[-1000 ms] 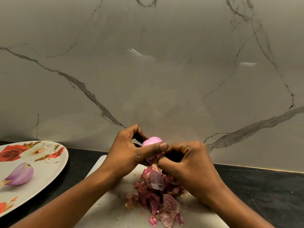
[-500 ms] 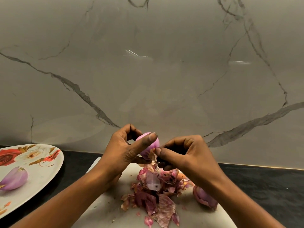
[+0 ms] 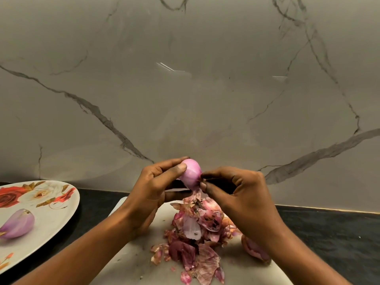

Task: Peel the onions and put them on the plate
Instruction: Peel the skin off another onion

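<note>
Right now my left hand [image 3: 152, 194] grips 1 pink onion [image 3: 192, 173] above the white cutting board [image 3: 127, 260], fingers curled round it, while my right hand [image 3: 236, 194] pinches its loose skin [image 3: 195, 196] at the lower edge. Peelings [image 3: 197, 229] lie piled on the board, another onion [image 3: 255, 249] beside them. Left of the board, 1 peeled onion [image 3: 18, 224] rests on the floral plate [image 3: 51, 219].

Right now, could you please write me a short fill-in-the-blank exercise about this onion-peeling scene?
1. The left hand holds the onion ____ the cutting board.
2. The right hand pinches skin at the onion's ____ end.
3. The flowered plate carries ____ peeled onion.
4. The plate lies to the board's ____.
Missing words: above; lower; one; left.
</note>
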Tool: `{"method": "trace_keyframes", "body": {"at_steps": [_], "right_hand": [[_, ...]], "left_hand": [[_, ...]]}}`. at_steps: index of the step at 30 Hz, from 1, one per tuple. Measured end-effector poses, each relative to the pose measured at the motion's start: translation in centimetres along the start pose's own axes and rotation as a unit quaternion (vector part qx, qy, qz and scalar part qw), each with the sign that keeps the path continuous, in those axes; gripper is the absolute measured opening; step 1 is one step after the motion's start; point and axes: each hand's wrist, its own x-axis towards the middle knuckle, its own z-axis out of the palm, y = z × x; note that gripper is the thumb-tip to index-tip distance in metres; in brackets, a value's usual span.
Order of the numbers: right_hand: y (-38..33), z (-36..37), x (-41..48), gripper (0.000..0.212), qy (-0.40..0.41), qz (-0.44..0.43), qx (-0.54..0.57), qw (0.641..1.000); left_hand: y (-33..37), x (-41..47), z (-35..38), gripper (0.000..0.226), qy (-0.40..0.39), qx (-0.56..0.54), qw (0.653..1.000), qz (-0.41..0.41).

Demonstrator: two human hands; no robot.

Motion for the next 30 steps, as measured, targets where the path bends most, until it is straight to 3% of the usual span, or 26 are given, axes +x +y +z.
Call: {"method": "trace_keyframes", "body": {"at_steps": [4, 10, 19, 30], "right_hand": [[0.2, -0.2, 0.1, 0.021, -0.007, 0.009, 0.000, 1.000], [0.3, 0.2, 0.1, 0.026, -0.030, 0.014, -0.017, 0.999], [0.6, 0.9, 0.2, 0.017, -0.031, -0.067, -0.168, 0.983], [0.0, 1.2, 0.1, 0.009, -0.052, -0.089, -0.256, 0.961]], "left_hand": [[-0.1, 0.1, -0.2, 0.052, -0.011, -0.009, 1.000, 0.003], [-0.2, 0.1, -0.3, 0.050, 0.000, -0.002, 1.000, 0.015], [-0.2, 0.2, -0.1, 0.053, 0.013, -0.007, 1.000, 0.025], [-0.1, 0.3, 0.1, 0.046, -0.033, -0.146, 0.988, -0.042]]}}
